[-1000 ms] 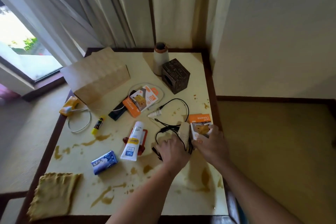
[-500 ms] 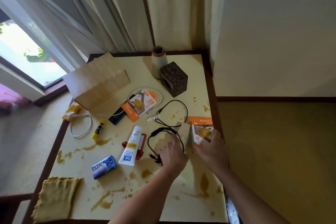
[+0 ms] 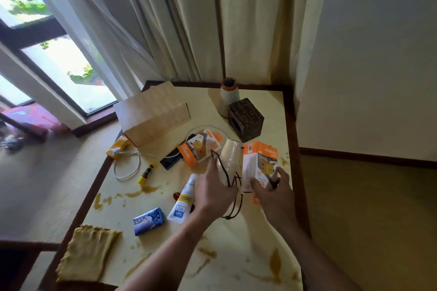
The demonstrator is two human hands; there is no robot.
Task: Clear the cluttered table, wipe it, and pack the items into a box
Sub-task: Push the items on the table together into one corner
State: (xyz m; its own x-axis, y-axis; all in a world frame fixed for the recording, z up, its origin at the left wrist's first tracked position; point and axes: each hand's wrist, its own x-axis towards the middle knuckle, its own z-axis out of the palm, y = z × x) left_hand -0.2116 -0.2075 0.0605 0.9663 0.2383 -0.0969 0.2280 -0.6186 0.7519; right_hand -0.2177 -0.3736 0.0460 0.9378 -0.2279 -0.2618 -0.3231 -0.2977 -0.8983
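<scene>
My left hand grips a cream paper cup together with a black cable that dangles below it, both lifted above the table. My right hand holds an orange and white charger box raised beside the cup. A cardboard box stands at the table's far left. A yellow cloth lies at the near left corner. Brown spills stain the tabletop.
On the table lie a white tube, a blue soap bar, a glue stick, a second charger box, a black phone, a white cable loop, a yellow packet, a dark wooden box and a vase. Curtains and a wall close behind.
Both hands rose from the tabletop: the left lifted the cup and black cable, the right lifted the charger box. The camera tilted up.
</scene>
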